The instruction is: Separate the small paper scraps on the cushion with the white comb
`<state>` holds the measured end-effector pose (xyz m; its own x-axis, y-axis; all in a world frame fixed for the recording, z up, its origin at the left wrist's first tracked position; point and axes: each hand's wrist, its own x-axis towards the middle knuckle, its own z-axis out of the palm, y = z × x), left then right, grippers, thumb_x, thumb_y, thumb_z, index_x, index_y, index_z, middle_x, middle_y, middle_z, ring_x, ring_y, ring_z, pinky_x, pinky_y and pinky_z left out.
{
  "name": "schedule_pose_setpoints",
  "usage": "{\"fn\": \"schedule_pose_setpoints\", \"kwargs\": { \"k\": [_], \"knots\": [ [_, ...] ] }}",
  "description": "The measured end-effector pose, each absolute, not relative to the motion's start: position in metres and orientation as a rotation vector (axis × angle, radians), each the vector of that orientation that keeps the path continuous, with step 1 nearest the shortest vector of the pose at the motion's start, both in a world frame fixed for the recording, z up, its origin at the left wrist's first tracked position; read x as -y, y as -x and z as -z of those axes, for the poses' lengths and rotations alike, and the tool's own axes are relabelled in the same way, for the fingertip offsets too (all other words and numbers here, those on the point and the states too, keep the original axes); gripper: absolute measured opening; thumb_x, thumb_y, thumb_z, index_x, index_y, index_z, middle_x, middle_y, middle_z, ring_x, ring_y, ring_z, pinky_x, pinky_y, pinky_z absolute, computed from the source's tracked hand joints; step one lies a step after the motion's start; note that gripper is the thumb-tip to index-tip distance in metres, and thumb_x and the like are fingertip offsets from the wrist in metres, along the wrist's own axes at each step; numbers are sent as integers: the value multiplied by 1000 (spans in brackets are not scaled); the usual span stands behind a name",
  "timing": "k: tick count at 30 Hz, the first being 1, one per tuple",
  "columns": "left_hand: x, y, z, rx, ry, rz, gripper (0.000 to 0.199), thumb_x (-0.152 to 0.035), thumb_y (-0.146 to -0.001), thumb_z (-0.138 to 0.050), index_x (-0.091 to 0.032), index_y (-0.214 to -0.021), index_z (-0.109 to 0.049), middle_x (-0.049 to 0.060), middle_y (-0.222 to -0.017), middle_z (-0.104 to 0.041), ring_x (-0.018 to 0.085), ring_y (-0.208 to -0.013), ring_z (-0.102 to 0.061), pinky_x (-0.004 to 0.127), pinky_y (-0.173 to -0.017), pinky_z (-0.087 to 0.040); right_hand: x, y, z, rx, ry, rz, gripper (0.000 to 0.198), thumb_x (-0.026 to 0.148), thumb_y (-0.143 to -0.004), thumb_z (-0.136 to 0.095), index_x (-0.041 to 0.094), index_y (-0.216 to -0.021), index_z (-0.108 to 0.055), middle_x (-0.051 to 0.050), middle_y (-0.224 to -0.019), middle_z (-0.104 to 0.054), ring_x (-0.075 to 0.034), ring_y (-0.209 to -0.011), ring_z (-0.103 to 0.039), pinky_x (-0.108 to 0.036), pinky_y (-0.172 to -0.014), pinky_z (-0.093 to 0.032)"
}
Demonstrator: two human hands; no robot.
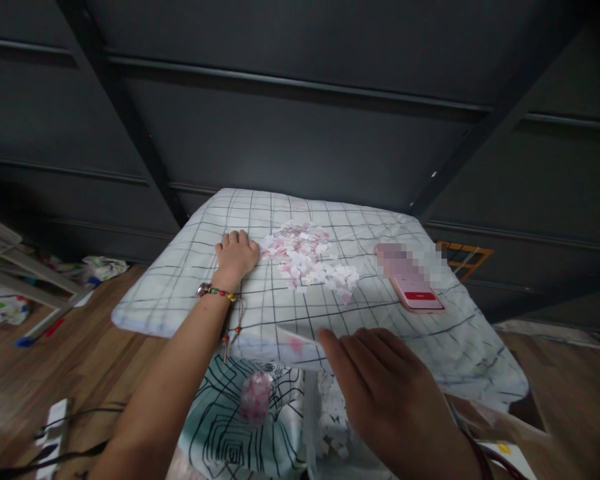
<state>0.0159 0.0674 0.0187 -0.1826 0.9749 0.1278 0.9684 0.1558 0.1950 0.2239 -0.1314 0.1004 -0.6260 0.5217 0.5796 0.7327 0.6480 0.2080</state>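
Note:
A heap of small white and pink paper bits [305, 257] lies on a white checked cloth [260, 307] covering the table. Palm down on the cloth, just left of the heap, rests my left hand [237, 253], fingers a little bent and holding nothing. My right hand [385, 387] is at the table's near edge, thumb and fingers pinched on a thin whitish flat piece with a pink spot [297, 340]; blur hides whether it is paper or a plastic bag. Below, a clear bag with pink bits [257, 397] lies on green and white patterned fabric [225, 427].
A phone [417, 290] lies on the cloth at right. Under my right hand stands a clear plastic bin [311, 427] containing white bits. Dark panels [300, 133] rise behind the table. On the floor at left are a power strip [53, 437] and a ladder-like frame [30, 273].

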Motion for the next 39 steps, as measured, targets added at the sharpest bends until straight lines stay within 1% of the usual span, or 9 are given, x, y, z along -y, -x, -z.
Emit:
{"fn": "schedule_pose_setpoints", "kwargs": {
  "k": [4, 8, 14, 18, 21, 24, 28, 32, 39],
  "knots": [
    [-68, -9, -22, -2319, -2018, -315, 49, -30, -89, -23, -10, -125, -48, 17, -134, -46, 32, -123, -41, 48, -99, -34, 137, -212, -104, 2407, 916, 527, 30, 2, -83, -35, 7, -92, -63, -3, -61, -60, -15, -55, -52, -30, -53, -42],
    [-67, -7, -22, -2286, -2043, -285, 49, -31, -89, -23, -10, -126, -48, 17, -136, -44, 32, -124, -40, 48, -99, -33, 141, -209, -105, 2420, 861, 473, 33, 2, -85, -31, 8, -90, -63, -2, -57, -57, -14, -52, -48, -29, -50, -39],
    [-66, -9, -17, -2308, -2085, -281, 50, -31, -89, -23, -9, -128, -45, 18, -136, -43, 32, -126, -37, 48, -99, -32, 139, -230, -102, 2438, 934, 532, 27, -1, -81, -40, 6, -101, -57, -3, -65, -60, -15, -61, -51, -30, -60, -42],
    [-66, -10, -14, -2347, -2103, -274, 50, -30, -89, -24, -9, -130, -42, 17, -138, -42, 31, -127, -36, 46, -100, -31, 129, -254, -100, 2413, 1003, 634, 25, 0, -80, -45, 5, -102, -56, -5, -68, -60, -16, -66, -51, -30, -65, -42],
    [-66, -11, -13, -2367, -2108, -279, 49, -30, -89, -24, -9, -129, -44, 17, -137, -44, 31, -126, -37, 46, -99, -32, 114, -273, -99, 2367, 1038, 759, 25, 1, -80, -48, 4, -104, -56, -8, -75, -62, -18, -70, -52, -31, -69, -42],
    [-66, -11, -13, -2366, -2106, -278, 49, -31, -89, -24, -10, -128, -45, 17, -135, -45, 31, -125, -38, 47, -98, -32, 94, -289, -99, 2317, 1058, 849, 24, 4, -82, -48, 5, -104, -57, -7, -71, -60, -18, -65, -49, -32, -63, -39],
    [-67, -11, -13, -2380, -2114, -287, 48, -30, -88, -25, -10, -127, -45, 17, -137, -44, 32, -126, -37, 47, -97, -33, 65, -299, -98, 2309, 1099, 906, 22, 8, -84, -43, 10, -100, -59, -4, -66, -57, -19, -64, -48, -32, -64, -37],
    [-67, -10, -13, -2382, -2137, -274, 47, -30, -88, -25, -11, -126, -46, 17, -134, -45, 31, -124, -39, 47, -96, -35, 37, -298, -93, 2334, 1158, 884, 25, 4, -83, -41, 12, -95, -62, -4, -66, -59, -18, -65, -48, -32, -64, -34],
    [-67, -7, -18, -2389, -2165, -185, 48, -33, -90, -23, -13, -126, -47, 15, -133, -47, 31, -120, -43, 46, -94, -37, -17, -297, -87, 2285, 972, 746, 33, 0, -80, -40, 12, -99, -64, -5, -71, -61, -19, -72, -48, -32, -66, -33]
  ]
}}
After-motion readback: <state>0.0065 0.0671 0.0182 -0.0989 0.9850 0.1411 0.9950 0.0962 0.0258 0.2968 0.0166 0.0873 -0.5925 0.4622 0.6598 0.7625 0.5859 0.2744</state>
